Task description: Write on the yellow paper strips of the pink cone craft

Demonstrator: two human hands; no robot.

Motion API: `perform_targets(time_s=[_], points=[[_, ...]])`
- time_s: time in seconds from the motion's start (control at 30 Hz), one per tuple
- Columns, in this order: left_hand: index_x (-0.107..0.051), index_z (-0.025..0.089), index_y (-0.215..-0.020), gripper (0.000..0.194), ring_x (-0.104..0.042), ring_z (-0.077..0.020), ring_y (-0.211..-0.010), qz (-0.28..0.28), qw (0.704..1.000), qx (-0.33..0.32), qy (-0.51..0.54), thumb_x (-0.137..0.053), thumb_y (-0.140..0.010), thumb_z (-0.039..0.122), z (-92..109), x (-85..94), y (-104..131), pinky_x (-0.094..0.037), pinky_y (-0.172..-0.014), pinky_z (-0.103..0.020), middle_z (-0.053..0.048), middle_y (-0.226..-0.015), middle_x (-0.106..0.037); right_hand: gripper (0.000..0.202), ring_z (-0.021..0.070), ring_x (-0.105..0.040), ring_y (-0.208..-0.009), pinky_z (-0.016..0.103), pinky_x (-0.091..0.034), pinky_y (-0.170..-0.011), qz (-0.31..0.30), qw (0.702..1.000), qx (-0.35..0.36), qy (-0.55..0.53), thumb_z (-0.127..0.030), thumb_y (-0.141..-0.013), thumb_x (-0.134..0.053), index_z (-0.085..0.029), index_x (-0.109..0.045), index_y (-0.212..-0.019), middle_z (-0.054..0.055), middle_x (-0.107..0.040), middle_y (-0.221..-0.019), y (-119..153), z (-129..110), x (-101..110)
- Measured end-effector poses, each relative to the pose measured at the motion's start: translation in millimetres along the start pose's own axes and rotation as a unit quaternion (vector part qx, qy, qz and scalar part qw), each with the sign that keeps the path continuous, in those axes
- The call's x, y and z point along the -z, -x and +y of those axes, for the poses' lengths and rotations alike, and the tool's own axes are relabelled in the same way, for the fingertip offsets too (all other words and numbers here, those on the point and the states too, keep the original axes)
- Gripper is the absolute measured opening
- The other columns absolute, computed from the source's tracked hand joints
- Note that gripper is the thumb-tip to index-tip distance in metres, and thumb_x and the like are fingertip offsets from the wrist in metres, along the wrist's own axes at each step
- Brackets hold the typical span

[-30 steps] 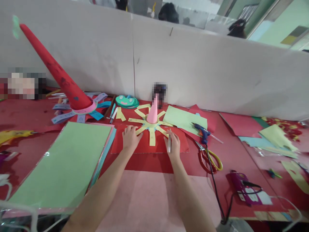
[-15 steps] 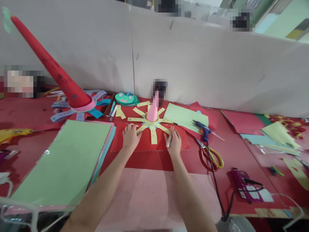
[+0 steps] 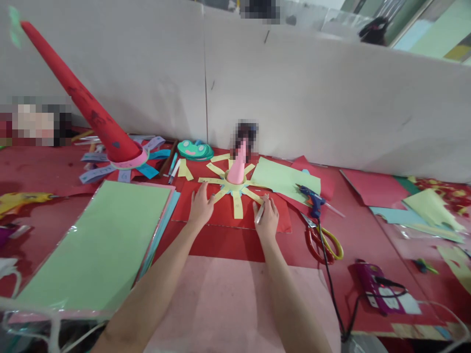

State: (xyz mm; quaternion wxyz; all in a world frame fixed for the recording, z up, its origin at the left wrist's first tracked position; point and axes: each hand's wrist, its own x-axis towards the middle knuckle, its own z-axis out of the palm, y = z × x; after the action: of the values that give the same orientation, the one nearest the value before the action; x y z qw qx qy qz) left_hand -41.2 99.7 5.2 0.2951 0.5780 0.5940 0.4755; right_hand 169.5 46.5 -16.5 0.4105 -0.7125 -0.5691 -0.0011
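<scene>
A pink paper cone [image 3: 236,170] stands upright in a ring of yellow paper strips [image 3: 238,207] that spread outward over a red sheet [image 3: 184,210]. Small marks show on some strips. My left hand [image 3: 201,207] is at the left side of this piece, its fingers apart, beside the lower-left strip; whether they touch it I cannot tell. On the other side, my right hand [image 3: 268,219] is closed around a slim white pen [image 3: 260,213], near the end of the lower-right strip.
A tall red cone [image 3: 90,113] with blue and purple strips stands left, behind a stack of green paper [image 3: 91,245]. Right are a blue glue gun [image 3: 312,198] with a black cord, scissors [image 3: 324,242] and a purple device [image 3: 377,287]. A white partition [image 3: 294,98] rises behind.
My left hand has shifted slightly, with its fingers reaching farther forward. The right hand still holds the pen in nearly the same place. The whole view has moved a little.
</scene>
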Motion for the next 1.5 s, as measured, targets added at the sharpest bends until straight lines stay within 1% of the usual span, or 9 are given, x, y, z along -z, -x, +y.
perform_targets(time_s=[0.13, 0.27, 0.37, 0.6, 0.7, 0.77, 0.9, 1.17, 1.5], points=[[-0.053, 0.017, -0.116, 0.039, -0.06, -0.0244, -0.115, 0.082, 0.992, 0.034, 0.089, -0.03, -0.09, 0.035, -5, 6.6, -11, -0.047, -0.097, -0.043, -0.016, -0.123, -0.061, 0.034, 0.0305, -0.053, -0.121, 0.051, -0.041, -0.098, -0.001, 1.0, 0.002, -0.008, -0.039, -0.094, -0.041, -0.017, -0.056, -0.115, 0.016, -0.064, -0.121, -2, 1, 2], [-0.053, 0.017, -0.109, 0.038, -0.066, -0.0219, -0.104, 0.111, 0.985, 0.046, 0.121, -0.025, -0.09, 0.034, -9, 11.0, -17, -0.052, -0.088, -0.039, -0.015, -0.11, -0.066, 0.033, 0.0294, -0.057, -0.116, 0.048, -0.043, -0.096, 0.007, 1.0, 0.014, -0.019, -0.038, -0.093, -0.041, -0.018, -0.056, -0.115, 0.015, -0.066, -0.117, -3, 1, 3], [-0.055, 0.019, -0.104, 0.032, -0.065, -0.0212, -0.104, 0.091, 0.989, 0.029, 0.111, -0.032, -0.089, 0.035, -4, 11.8, -15, -0.051, -0.089, -0.037, -0.012, -0.109, -0.066, 0.033, 0.0292, -0.058, -0.114, 0.048, -0.044, -0.095, 0.003, 1.0, 0.006, -0.019, -0.038, -0.093, -0.041, -0.018, -0.056, -0.115, 0.015, -0.067, -0.115, -4, 1, 3], [-0.065, 0.025, -0.101, 0.022, -0.062, -0.0231, -0.107, -0.141, 0.986, -0.085, 0.018, -0.058, -0.082, 0.032, 24, 2.2, 8, -0.044, -0.099, -0.039, -0.004, -0.109, -0.07, 0.033, 0.0291, -0.058, -0.113, 0.049, -0.043, -0.096, -0.016, 1.0, 0.014, -0.02, -0.037, -0.092, -0.041, -0.017, -0.056, -0.115, 0.016, -0.065, -0.117, -6, 3, 4], [-0.054, 0.026, -0.126, 0.035, -0.045, -0.0207, -0.131, -0.274, 0.932, -0.204, -0.118, -0.046, -0.092, 0.03, 30, -8.8, 21, -0.029, -0.112, -0.042, -0.004, -0.138, -0.053, 0.033, 0.0288, -0.057, -0.115, 0.05, -0.043, -0.097, -0.013, 1.0, 0.017, -0.021, -0.035, -0.093, -0.041, -0.017, -0.056, -0.116, 0.016, -0.066, -0.115, -6, 2, 4], [-0.043, 0.025, -0.138, 0.042, -0.035, -0.019, -0.138, -0.297, 0.901, -0.255, -0.189, -0.041, -0.096, 0.03, 31, -15.5, 27, -0.021, -0.116, -0.042, -0.006, -0.148, -0.041, 0.033, 0.0288, -0.056, -0.117, 0.05, -0.042, -0.098, -0.009, 1.0, 0.018, -0.015, -0.034, -0.094, -0.04, -0.017, -0.056, -0.116, 0.017, -0.065, -0.118, -5, 1, 3], [-0.04, 0.022, -0.14, 0.045, -0.033, -0.0216, -0.139, -0.305, 0.873, -0.282, -0.255, -0.044, -0.096, 0.032, 28, -22.5, 31, -0.019, -0.116, -0.047, -0.009, -0.148, -0.041, 0.033, 0.0297, -0.053, -0.121, 0.05, -0.043, -0.098, -0.021, 1.0, 0.02, -0.004, -0.035, -0.094, -0.04, -0.016, -0.056, -0.116, 0.017, -0.064, -0.121, -4, -1, 2], [-0.046, 0.025, -0.136, 0.043, -0.036, -0.0212, -0.137, -0.305, 0.876, -0.273, -0.254, -0.05, -0.094, 0.032, 26, -21.6, 29, -0.019, -0.117, -0.046, -0.006, -0.145, -0.045, 0.036, 0.0293, -0.055, -0.12, 0.052, -0.043, -0.099, 0.001, 1.0, 0.007, -0.021, -0.037, -0.096, -0.039, -0.016, -0.054, -0.12, 0.019, -0.062, -0.123, -5, -8, 7], [-0.051, 0.024, -0.13, 0.036, -0.044, -0.0221, -0.13, -0.249, 0.935, -0.162, -0.193, -0.045, -0.095, 0.027, 26, -19.2, 30, -0.04, -0.106, -0.038, -0.007, -0.139, -0.049, 0.031, 0.0254, -0.055, -0.123, 0.047, -0.046, -0.099, -0.007, 0.996, 0.045, -0.076, -0.031, -0.096, -0.038, -0.018, -0.056, -0.118, 0.015, -0.062, -0.127, -7, -21, 15]])
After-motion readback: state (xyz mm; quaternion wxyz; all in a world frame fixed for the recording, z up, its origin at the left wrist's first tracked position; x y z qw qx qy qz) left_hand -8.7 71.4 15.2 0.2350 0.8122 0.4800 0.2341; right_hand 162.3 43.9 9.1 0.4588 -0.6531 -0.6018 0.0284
